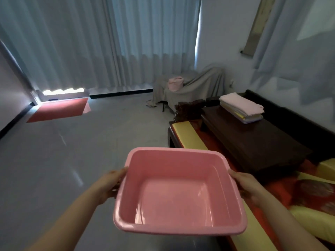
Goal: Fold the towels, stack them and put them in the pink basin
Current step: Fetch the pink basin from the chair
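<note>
I hold the pink basin (134, 180) in the air above the floor, low in the middle of the view. It is rectangular and nothing lies inside it. My left hand (111, 185) grips its left rim and my right hand (247, 186) grips its right rim. A stack of folded towels (242, 107), pink on top with yellow and pale ones beneath, sits on the far end of a low dark wooden table (257, 142) to the right.
The dark table stands on a wooden couch with yellow and red cushions (188, 134) along the right wall. A chair draped in grey cloth (192, 86) holds a pink object. Curtains cover the far wall, a red mat (59, 109) lies at far left, and grey floor spreads between.
</note>
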`<action>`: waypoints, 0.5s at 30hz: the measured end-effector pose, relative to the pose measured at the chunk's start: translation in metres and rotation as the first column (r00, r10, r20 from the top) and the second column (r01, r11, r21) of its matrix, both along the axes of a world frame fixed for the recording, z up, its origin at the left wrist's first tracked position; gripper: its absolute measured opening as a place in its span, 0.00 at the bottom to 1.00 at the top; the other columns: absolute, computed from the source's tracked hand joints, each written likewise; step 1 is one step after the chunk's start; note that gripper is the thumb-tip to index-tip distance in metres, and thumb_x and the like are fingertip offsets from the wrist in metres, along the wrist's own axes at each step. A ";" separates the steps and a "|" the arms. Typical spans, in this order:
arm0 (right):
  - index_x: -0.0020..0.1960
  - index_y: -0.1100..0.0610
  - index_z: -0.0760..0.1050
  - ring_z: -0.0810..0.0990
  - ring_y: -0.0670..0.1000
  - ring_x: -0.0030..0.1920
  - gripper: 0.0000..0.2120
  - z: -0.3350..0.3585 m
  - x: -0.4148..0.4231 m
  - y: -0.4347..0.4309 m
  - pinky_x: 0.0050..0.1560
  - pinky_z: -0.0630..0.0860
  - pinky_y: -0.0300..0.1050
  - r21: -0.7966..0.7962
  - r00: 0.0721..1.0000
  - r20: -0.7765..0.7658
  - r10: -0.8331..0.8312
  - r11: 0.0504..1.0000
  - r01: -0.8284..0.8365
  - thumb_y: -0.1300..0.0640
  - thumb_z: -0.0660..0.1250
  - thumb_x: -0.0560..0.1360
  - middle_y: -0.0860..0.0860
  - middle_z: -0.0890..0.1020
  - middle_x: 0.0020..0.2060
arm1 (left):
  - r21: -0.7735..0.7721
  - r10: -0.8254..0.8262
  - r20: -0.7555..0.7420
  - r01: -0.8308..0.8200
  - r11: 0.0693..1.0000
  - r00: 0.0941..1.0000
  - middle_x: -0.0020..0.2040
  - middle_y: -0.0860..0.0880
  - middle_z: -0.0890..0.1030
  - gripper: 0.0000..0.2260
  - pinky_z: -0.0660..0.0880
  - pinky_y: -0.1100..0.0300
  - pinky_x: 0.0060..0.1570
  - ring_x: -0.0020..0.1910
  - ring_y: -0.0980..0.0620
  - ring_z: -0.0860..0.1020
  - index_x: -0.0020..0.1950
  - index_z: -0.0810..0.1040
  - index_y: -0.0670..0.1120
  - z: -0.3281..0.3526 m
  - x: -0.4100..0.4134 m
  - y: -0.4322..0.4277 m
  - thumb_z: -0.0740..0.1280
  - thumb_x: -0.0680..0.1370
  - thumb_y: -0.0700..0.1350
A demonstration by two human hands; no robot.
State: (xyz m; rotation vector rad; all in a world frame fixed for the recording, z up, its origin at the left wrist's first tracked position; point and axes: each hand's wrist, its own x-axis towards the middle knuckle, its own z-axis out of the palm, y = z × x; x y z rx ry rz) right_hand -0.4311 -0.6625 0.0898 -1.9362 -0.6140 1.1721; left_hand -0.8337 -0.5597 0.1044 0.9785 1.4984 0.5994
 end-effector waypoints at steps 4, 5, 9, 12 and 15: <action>0.43 0.60 0.81 0.79 0.56 0.40 0.14 0.010 0.036 0.035 0.40 0.76 0.47 0.012 0.976 -0.059 -0.209 0.978 0.210 0.50 0.66 0.77 0.58 0.82 0.40 | 0.021 -0.118 0.015 0.118 0.993 0.993 0.46 0.42 0.81 0.15 0.73 0.56 0.45 0.42 0.45 0.77 0.49 0.80 0.43 0.004 0.073 0.109 0.64 0.78 0.55; 0.44 0.61 0.81 0.79 0.57 0.40 0.14 0.011 0.048 0.042 0.40 0.76 0.48 0.016 0.966 -0.067 -0.249 0.968 0.250 0.50 0.65 0.77 0.58 0.82 0.40 | 0.024 -0.154 0.030 0.153 0.988 0.988 0.47 0.40 0.82 0.16 0.74 0.55 0.47 0.43 0.45 0.78 0.50 0.80 0.42 0.004 0.095 0.133 0.65 0.77 0.55; 0.48 0.64 0.81 0.80 0.61 0.44 0.16 0.007 0.112 0.074 0.54 0.77 0.58 0.017 0.902 -0.104 -0.420 0.906 0.424 0.50 0.66 0.76 0.62 0.82 0.42 | 0.019 -0.344 0.023 0.344 0.939 0.939 0.49 0.39 0.83 0.18 0.77 0.48 0.52 0.46 0.41 0.81 0.52 0.80 0.40 0.005 0.191 0.222 0.66 0.77 0.55; 0.48 0.63 0.81 0.81 0.60 0.43 0.15 0.002 0.156 0.103 0.48 0.78 0.56 0.009 0.859 -0.155 -0.487 0.869 0.494 0.51 0.66 0.76 0.61 0.83 0.41 | 0.011 -0.420 0.021 0.420 0.907 0.907 0.45 0.42 0.82 0.16 0.77 0.54 0.44 0.42 0.44 0.79 0.52 0.79 0.42 0.004 0.255 0.273 0.66 0.77 0.54; 0.48 0.61 0.81 0.81 0.58 0.41 0.13 0.001 0.189 0.132 0.45 0.78 0.53 0.003 0.806 -0.174 -0.566 0.818 0.575 0.51 0.66 0.77 0.59 0.83 0.40 | 0.005 -0.501 0.012 0.501 0.866 0.866 0.45 0.44 0.80 0.14 0.75 0.56 0.43 0.42 0.46 0.78 0.54 0.78 0.44 0.005 0.313 0.327 0.67 0.76 0.53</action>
